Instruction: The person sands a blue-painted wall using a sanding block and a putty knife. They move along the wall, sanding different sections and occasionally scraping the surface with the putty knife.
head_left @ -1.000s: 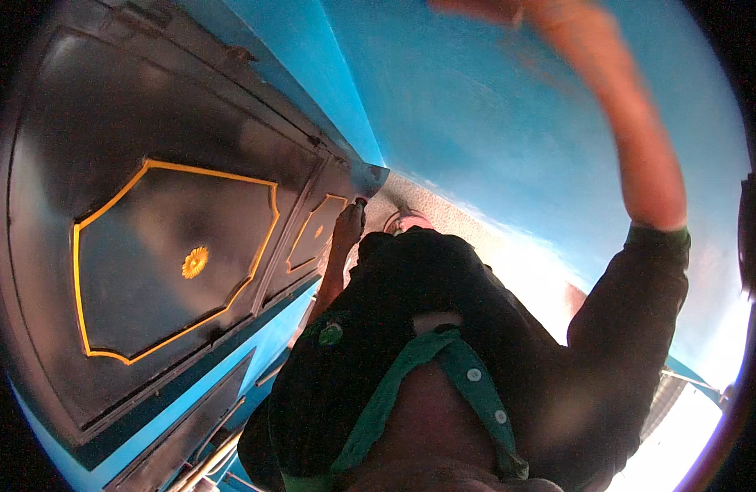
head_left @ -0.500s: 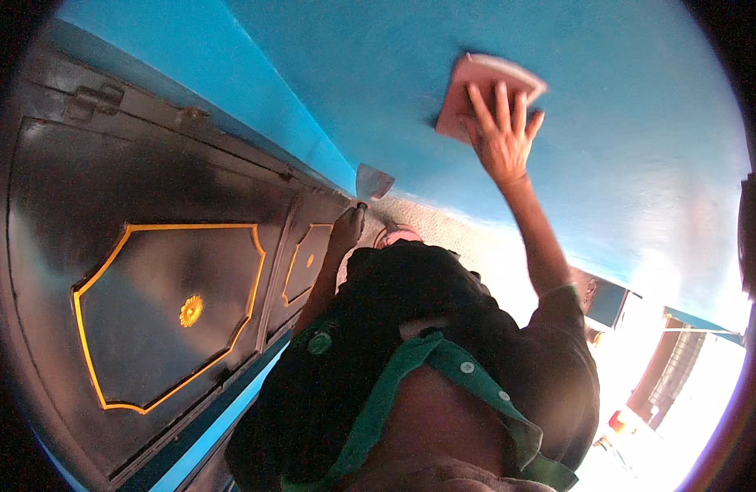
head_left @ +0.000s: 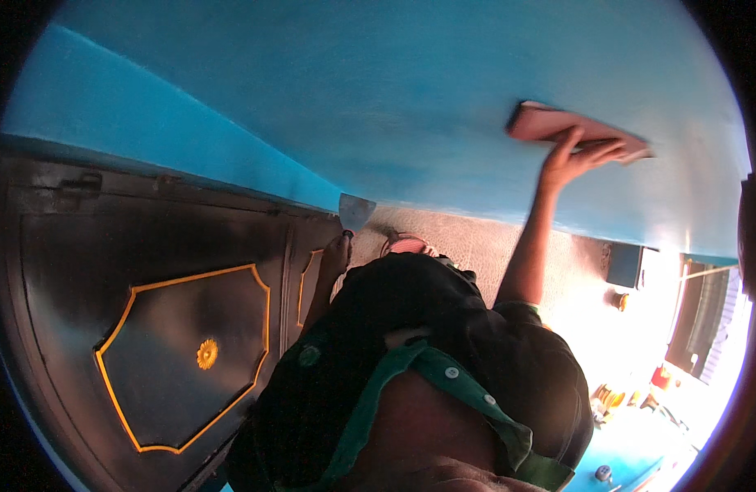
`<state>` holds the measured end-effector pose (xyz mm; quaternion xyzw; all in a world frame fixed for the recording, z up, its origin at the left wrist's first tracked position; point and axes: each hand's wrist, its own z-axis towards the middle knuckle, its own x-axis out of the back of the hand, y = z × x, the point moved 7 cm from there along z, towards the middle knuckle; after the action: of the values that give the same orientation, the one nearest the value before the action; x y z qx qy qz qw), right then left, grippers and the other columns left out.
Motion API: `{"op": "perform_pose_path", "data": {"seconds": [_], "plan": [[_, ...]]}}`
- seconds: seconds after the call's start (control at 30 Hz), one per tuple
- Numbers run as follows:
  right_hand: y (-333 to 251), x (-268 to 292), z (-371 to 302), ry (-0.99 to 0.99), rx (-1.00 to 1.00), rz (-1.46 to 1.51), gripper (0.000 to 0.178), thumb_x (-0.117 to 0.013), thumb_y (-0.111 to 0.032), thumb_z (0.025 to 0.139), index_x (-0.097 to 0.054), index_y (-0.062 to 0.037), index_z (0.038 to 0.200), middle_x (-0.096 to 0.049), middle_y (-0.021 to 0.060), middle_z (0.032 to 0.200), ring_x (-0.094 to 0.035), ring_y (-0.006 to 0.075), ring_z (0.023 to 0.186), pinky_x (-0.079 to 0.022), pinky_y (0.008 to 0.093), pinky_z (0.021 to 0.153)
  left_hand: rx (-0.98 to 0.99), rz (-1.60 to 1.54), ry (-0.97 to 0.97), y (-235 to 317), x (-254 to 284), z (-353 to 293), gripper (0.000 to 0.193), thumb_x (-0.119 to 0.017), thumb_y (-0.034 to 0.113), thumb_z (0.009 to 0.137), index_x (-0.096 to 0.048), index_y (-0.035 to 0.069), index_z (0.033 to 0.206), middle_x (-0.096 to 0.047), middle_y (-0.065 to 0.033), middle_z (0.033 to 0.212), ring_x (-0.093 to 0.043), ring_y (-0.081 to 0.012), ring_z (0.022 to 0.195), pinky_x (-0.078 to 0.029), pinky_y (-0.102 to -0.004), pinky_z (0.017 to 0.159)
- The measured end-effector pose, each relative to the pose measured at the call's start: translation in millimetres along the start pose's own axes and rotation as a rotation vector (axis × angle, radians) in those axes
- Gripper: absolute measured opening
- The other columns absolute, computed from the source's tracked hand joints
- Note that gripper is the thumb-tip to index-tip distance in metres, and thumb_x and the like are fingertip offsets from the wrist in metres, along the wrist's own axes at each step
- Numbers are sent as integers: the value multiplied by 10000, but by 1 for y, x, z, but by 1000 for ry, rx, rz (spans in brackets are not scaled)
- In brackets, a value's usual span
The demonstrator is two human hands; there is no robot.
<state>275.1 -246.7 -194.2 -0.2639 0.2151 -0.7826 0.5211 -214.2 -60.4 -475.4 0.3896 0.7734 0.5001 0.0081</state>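
Observation:
My right hand [head_left: 568,164] is up against the blue wall [head_left: 378,107], gripping a folded reddish-brown sheet of sandpaper [head_left: 550,121]. The sheet lies along the wall and its far corners stick out past my fingers. Lower and to the left, my left hand [head_left: 337,254] is closed around the dark handle of a putty knife [head_left: 357,211]. Its broad grey blade points up, close to where the wall meets the door side. Part of the left hand is in shadow.
A dark door [head_left: 74,246] with yellow moulding and a yellow flower ornament [head_left: 207,354] stands at the left. Below the wall is a speckled floor [head_left: 492,246] with a pinkish round object [head_left: 406,243]. Bright, washed-out items sit at the lower right, near a small dark box [head_left: 625,265].
My right hand has moved right and down along the wall with the sandpaper, which is now seen more edge-on. The view has shifted; the left hand still grips the putty knife.

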Motion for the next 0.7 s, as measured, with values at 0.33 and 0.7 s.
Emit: {"op": "perform_pose_path", "data": {"seconds": [0.33,0.7], "plan": [[38,-29,-100,-73,-316,146,868,-457,-520,1006,-24,-27,1576,61,326,1599,33,475,1491,-45,545,1200,-55,12,-73,-3,-6,32,391,-459,376,1028,-502,103,752,-451,-10,546,-446,-122,426,-338,-350,426],[-14,-74,-162,90,-436,74,920,-513,-461,949,-59,79,1539,6,381,1575,24,519,1476,-30,546,1203,-4,14,-205,-9,16,52,404,-456,387,1027,-513,100,749,-452,-11,540,-447,-123,425,-338,-345,422]]}}
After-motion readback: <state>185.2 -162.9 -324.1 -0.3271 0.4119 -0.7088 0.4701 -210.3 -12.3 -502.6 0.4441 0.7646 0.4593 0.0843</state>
